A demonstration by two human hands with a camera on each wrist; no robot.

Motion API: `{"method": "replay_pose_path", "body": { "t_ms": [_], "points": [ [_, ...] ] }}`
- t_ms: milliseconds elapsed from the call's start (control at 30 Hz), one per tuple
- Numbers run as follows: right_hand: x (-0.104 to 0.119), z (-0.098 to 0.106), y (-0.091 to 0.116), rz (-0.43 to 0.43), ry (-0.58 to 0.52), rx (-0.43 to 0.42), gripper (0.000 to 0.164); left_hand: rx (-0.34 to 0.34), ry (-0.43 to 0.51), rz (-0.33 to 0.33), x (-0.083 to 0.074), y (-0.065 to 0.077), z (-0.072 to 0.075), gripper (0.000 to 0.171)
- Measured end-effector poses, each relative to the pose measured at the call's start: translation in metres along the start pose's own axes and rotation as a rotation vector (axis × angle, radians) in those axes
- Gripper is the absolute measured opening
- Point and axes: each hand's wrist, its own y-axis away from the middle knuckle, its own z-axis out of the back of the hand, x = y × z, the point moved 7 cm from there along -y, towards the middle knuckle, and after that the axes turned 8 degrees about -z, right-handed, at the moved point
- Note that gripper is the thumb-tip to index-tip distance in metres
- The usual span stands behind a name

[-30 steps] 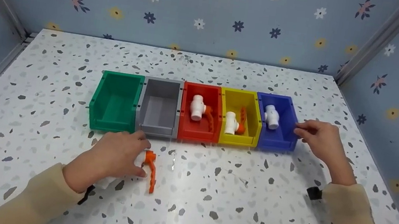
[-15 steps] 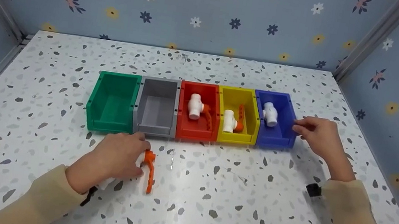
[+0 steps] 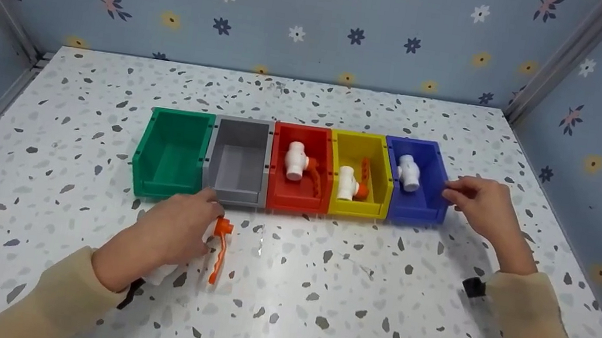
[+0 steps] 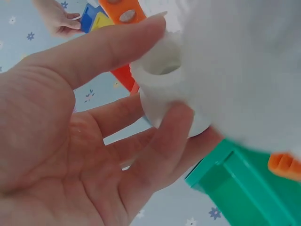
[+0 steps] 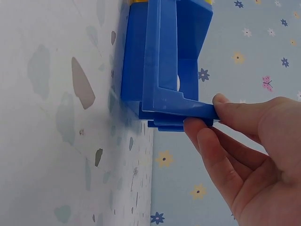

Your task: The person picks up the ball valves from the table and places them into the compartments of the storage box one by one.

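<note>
In front of the green and grey bins, my left hand [image 3: 172, 227] grips a white ball valve [image 4: 162, 89] with an orange lever handle [image 3: 220, 252]. The thumb lies on one side of the valve's white body and the fingers curl round the other. My right hand [image 3: 481, 209] pinches the right wall of the blue bin [image 5: 162, 56] between thumb and fingers. Inside that bin lies a white valve body [image 3: 409, 173]. Another white piece [image 3: 161, 273] shows partly under my left wrist; a large blurred white shape fills the right of the left wrist view.
Five bins stand joined in a row: green [image 3: 165, 188], grey [image 3: 235, 196], red [image 3: 296, 204], yellow [image 3: 360, 210] and blue. The red and yellow bins each hold a white valve with an orange handle. Flowered panels [image 3: 300, 4] enclose the speckled table [image 3: 351, 317] at the back and sides.
My left hand has shifted slightly up toward the grey bin with the valve, and the orange handle has swung a little left. My right hand stays on the blue bin's wall.
</note>
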Motion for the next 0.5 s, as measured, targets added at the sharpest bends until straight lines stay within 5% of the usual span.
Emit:
{"method": "replay_pose_path", "body": {
  "t_ms": [500],
  "points": [
    [0.001, -0.001, 0.0, 0.001, -0.002, 0.006, 0.023, -0.074, 0.02, -0.009, -0.006, -0.007, 0.026, 0.051]
  ]
}}
